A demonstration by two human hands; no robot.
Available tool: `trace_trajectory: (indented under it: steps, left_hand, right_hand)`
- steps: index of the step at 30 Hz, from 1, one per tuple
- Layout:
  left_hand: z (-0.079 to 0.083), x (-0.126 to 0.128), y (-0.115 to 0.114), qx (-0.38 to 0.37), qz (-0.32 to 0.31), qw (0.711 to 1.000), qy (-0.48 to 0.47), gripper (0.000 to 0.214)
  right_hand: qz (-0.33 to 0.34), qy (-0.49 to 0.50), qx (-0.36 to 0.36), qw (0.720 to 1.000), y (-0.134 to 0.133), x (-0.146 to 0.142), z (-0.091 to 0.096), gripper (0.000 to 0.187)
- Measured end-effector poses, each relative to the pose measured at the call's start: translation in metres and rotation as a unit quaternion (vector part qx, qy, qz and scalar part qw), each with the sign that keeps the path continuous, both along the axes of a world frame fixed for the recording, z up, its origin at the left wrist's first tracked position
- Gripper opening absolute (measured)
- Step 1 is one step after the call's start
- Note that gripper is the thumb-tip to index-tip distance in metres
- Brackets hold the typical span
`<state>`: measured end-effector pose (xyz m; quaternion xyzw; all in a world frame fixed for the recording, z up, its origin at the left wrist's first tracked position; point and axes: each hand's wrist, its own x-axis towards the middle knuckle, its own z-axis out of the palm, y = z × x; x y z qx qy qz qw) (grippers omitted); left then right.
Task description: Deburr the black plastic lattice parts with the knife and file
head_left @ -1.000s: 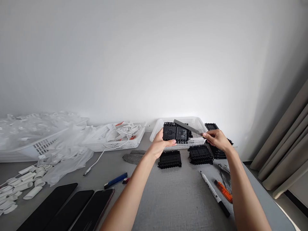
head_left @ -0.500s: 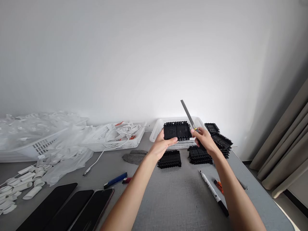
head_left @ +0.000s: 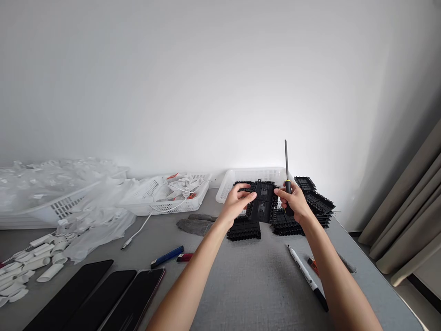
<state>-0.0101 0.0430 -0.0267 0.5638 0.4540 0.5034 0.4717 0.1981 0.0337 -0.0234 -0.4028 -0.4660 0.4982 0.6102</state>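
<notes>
Between my hands a black plastic panel with toothed edges (head_left: pixel 263 202) is held upright above the table, in front of a white basket (head_left: pixel 225 186). My left hand (head_left: pixel 237 202) pinches its left side, thumb towards me. With its thumb and fingertips my right hand (head_left: pixel 292 200) touches the panel's right edge, while its palm is wrapped round the dark handle of a flat file (head_left: pixel 286 158). The file's grey blade points up, seen nearly edge-on. Below lie a stack of black panels (head_left: pixel 244 230) and another black stack (head_left: pixel 287 225) to the right.
More black panels (head_left: pixel 319 202) lie near the table's right edge. A marker (head_left: pixel 308 277) and an orange-handled item (head_left: pixel 313 265) are by my right forearm. To the left are phones (head_left: pixel 132 299), a blue cutter-like item (head_left: pixel 167 257), white tubes (head_left: pixel 50 272) and a basket with cables (head_left: pixel 165 209).
The panel has been turned from lying wide to standing tall, lowered slightly and moved right. The file has swung from leaning left to nearly vertical, its blade now edge-on.
</notes>
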Motion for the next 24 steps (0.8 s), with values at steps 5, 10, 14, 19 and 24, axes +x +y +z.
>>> trace_trajectory:
  steps: [5,10,14,19,24]
  left_hand:
    - [-0.007,0.014,-0.003,0.022,0.018,0.998,0.048,0.06]
    - [-0.014,0.024,-0.001,0.06,0.109,0.991,0.037,0.05]
    - [-0.012,0.027,-0.004,0.095,0.141,0.982,0.077,0.043]
    - [-0.008,0.029,-0.011,0.139,0.114,0.975,0.133,0.036]
    - [-0.011,0.03,-0.013,0.151,0.055,0.981,0.111,0.037]
  right_hand:
    - [0.024,-0.008,-0.001,1.0,-0.004,-0.005,0.002,0.053]
    - [0.039,-0.061,0.005,0.997,-0.008,-0.013,0.004,0.044]
    - [0.004,-0.126,0.013,0.992,-0.008,-0.02,0.001,0.043]
    - [-0.048,-0.165,0.032,0.985,-0.006,-0.02,-0.003,0.048]
    - [-0.063,-0.145,0.033,0.987,-0.004,-0.015,-0.001,0.049]
